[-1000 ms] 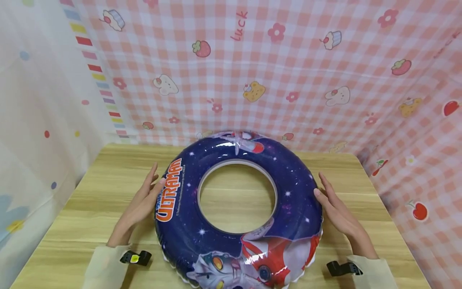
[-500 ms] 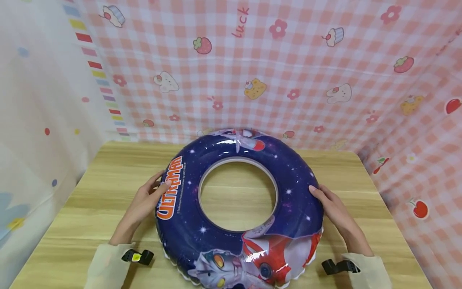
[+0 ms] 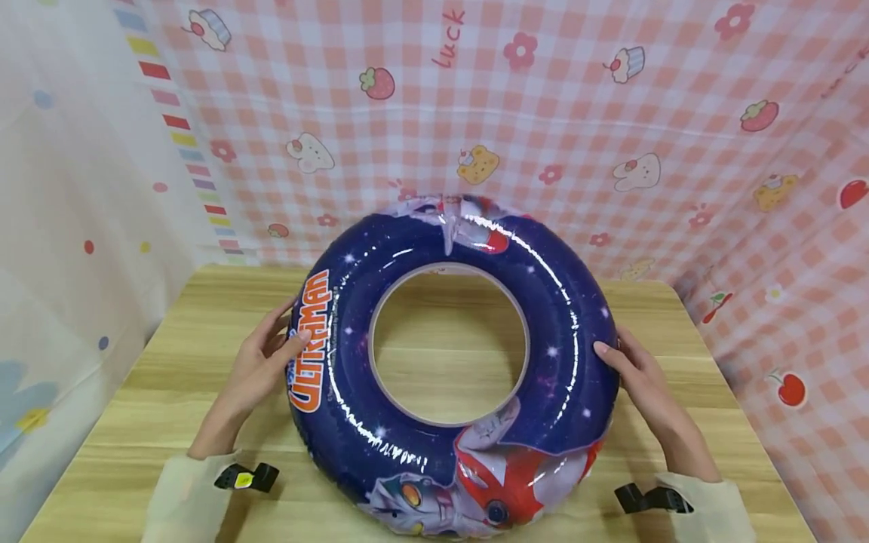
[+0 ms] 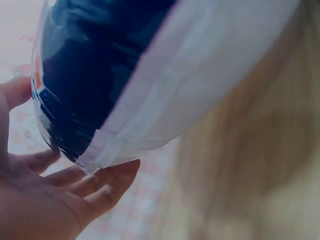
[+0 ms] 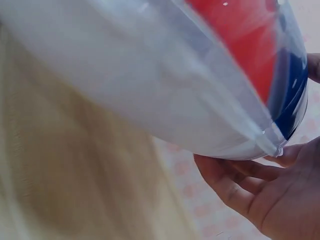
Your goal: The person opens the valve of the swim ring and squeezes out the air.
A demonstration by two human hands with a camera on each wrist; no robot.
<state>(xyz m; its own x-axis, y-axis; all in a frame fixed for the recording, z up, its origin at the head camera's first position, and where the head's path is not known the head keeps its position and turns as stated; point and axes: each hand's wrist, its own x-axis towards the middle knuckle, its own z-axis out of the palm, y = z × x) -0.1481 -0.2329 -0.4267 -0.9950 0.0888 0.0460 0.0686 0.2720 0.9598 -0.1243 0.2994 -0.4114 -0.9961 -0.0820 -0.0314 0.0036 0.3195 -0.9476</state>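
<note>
A dark blue inflated swim ring (image 3: pixel 563 392) fills the middle of the head view, with starry print, orange ULTRAMAN lettering on its left and a red-and-silver figure at the front. My left hand (image 3: pixel 254 369) grips its left side, thumb over the lettering and the other fingers curling beneath. On the opposite side my right hand (image 3: pixel 645 377) holds it the same way. Both wrist views show the white underside raised off the wooden surface, with the fingers of the left hand (image 4: pixel 60 195) and right hand (image 5: pixel 280 192) under the seam. The ring's far side stands higher than its near side.
Beneath the ring lies a wooden table (image 3: pixel 163 362). A pink checked cloth (image 3: pixel 421 128) hangs right behind its back edge and along the right, a white dotted cloth (image 3: pixel 61 211) on the left. Black wrist straps (image 3: pixel 247 477) sit over pale sleeves (image 3: pixel 186 498).
First my hands were beside the ring with fingers extended; then they closed on its sides. Since then the ring has come up off the table, its far edge rising and tilting toward me.
</note>
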